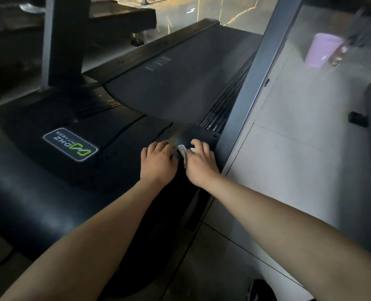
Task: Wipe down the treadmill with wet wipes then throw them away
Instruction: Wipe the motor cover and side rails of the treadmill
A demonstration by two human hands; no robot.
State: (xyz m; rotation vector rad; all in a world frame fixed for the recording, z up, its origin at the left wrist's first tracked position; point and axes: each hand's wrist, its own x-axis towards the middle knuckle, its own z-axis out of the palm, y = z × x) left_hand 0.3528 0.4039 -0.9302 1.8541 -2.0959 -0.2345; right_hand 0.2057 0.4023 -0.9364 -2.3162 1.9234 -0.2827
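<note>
Near the middle of the frame, both hands are on the black treadmill (119,161), at the right end of its motor cover where the cover meets the running belt (180,83). The right hand (198,161) is clenched over a crumpled white wet wipe (183,152) and presses it onto the cover. Part of the wipe sticks out on the thumb side, in the gap between the two hands. The left hand (157,161) lies just beside it, palm down on the cover, with its fingers bent and their tips out of sight. I cannot tell whether it grasps anything or touches the wipe.

Left of the hands, a grey and green DHZ Fitness logo plate (70,144) sits on the cover and reads upside down from this view. A grey upright post (260,68) of the treadmill rises just right of the right hand and slants toward the top of the frame. Beyond it, pale floor tiles (288,148) fill the right side. A blurred pink bucket (323,49) stands on the floor at the upper right. At the bottom edge, right of centre, part of a black shoe (260,290) shows.
</note>
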